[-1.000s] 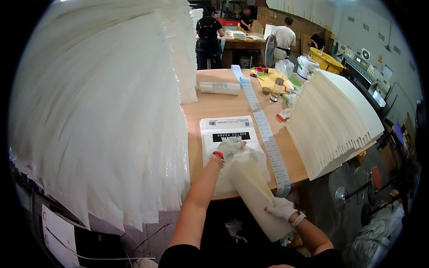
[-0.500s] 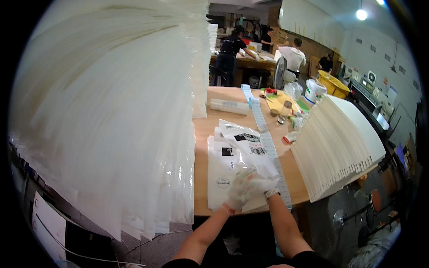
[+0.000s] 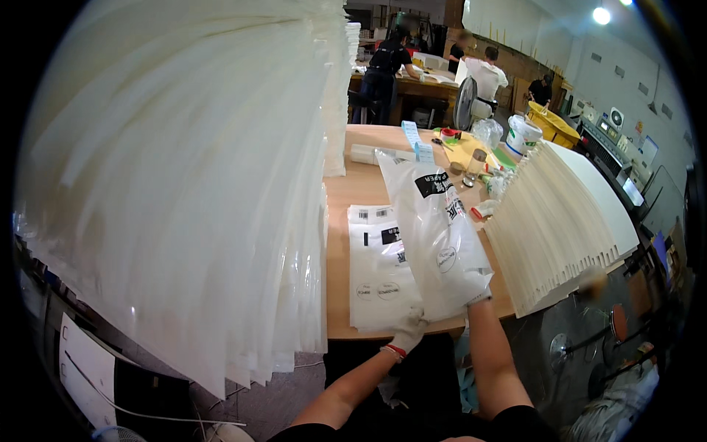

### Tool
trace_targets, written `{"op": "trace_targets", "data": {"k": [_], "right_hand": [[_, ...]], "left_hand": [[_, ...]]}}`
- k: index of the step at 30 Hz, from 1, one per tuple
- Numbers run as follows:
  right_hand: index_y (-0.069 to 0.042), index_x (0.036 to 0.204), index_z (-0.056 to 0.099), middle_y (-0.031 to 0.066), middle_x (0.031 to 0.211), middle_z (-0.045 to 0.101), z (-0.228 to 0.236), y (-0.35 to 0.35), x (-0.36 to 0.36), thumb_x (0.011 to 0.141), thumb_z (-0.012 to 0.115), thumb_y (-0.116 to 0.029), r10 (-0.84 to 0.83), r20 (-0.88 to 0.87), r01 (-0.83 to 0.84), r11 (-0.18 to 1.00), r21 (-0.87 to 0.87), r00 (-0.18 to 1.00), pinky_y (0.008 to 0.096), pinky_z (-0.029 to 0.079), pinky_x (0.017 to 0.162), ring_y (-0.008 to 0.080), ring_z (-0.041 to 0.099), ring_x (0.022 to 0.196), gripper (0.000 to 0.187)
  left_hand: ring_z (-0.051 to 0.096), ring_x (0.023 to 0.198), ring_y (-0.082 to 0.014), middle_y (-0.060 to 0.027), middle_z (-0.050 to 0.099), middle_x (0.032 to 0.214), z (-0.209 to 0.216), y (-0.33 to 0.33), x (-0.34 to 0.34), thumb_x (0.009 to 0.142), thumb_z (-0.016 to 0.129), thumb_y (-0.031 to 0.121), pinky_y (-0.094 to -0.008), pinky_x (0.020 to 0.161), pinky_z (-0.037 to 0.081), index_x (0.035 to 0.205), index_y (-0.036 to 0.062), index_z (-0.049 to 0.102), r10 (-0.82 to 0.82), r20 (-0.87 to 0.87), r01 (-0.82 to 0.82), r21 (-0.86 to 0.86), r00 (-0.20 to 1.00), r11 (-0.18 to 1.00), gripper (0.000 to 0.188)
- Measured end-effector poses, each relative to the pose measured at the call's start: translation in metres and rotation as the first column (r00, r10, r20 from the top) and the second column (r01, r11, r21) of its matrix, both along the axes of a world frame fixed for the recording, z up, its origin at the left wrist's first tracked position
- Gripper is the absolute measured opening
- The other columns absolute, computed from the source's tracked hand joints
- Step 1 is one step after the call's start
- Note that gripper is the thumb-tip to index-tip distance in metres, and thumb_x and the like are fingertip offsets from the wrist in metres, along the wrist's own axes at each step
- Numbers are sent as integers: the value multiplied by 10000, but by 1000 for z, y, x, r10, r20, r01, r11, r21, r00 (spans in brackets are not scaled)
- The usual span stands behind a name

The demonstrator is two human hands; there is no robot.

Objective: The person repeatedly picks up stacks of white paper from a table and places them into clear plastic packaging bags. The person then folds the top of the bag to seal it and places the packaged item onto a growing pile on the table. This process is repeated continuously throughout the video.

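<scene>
Standing at nine o'clock: tall plastic pile [image 3: 199,191]. Centre: table [image 3: 340,193]. Three o'clock: pale sheet stack [image 3: 552,228]. Centre, partly over flat bags [image 3: 377,274]: printed bag [image 3: 436,236]. Its seven o'clock: left hand [image 3: 407,331]; five: right hand [image 3: 481,296], mostly hidden. I cannot tell either grip.

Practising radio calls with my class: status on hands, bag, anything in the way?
Left hand near lower edge of raised bag; right hand mostly hidden at its right corner. Raised bag overlaps flat bags. Label strip behind, partly covered.
</scene>
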State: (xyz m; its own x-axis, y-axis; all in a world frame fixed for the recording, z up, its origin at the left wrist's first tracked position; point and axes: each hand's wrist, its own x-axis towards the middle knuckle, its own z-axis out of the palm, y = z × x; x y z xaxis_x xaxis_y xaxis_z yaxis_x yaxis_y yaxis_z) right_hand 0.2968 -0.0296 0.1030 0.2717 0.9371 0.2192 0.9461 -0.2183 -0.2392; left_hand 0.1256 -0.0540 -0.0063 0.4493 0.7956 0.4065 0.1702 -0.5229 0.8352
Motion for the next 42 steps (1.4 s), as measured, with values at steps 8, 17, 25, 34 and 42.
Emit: {"op": "trace_targets", "data": {"k": [8, 17, 25, 34, 42], "right_hand": [[-116, 1062, 583, 153, 1093, 575, -50, -133, -84, 718, 623, -428, 463, 13, -457, 879, -136, 886, 421, 368, 952, 349, 513, 1042, 466], [-57, 1004, 590, 169, 1015, 590, -105, -111, -71, 783, 557, -266, 280, -640, -440, 893, -101, 715, 394, 419, 850, 337, 537, 959, 306], [-51, 1002, 593, 199, 961, 581, -138, -93, -71, 739, 591, -293, 203, -528, -124, 975, 182, 824, 430, 396, 875, 371, 524, 957, 358], [-55, 766, 596, 168, 768, 605, -48, -243, -40, 786, 557, -287, -136, -444, -2, 955, -298, 886, 383, 467, 662, 332, 585, 726, 236], [-44, 862, 473, 113, 796, 588, -106, -194, 78, 694, 692, -361, -500, -741, 453, 841, -294, 447, 331, 423, 682, 197, 544, 751, 421]], "left_hand": [[601, 835, -193, -76, 559, 1056, -21, -94, -29, 896, 538, 275, -285, 696, 522, 1172, 91, 465, 223, 544, 446, -815, 809, 371, 339], [583, 931, -223, -112, 566, 1050, -114, -116, -40, 912, 485, 238, -330, 815, 495, 1200, 37, 442, 133, 392, 302, -849, 910, 434, 353], [543, 877, -249, -128, 545, 928, -4, -89, -82, 765, 560, 25, -336, 781, 442, 977, 1, 522, 683, -34, -627, -432, 730, 648, 216], [504, 716, -267, -130, 489, 784, -1, -116, -154, 694, 521, -87, -334, 661, 414, 738, 9, 501, 351, -159, -363, -49, 923, 931, 107], [577, 681, -238, -139, 545, 786, 82, -116, -143, 651, 692, 31, -330, 599, 474, 823, 14, 577, 26, -425, -69, -87, 905, 994, 208]]}}
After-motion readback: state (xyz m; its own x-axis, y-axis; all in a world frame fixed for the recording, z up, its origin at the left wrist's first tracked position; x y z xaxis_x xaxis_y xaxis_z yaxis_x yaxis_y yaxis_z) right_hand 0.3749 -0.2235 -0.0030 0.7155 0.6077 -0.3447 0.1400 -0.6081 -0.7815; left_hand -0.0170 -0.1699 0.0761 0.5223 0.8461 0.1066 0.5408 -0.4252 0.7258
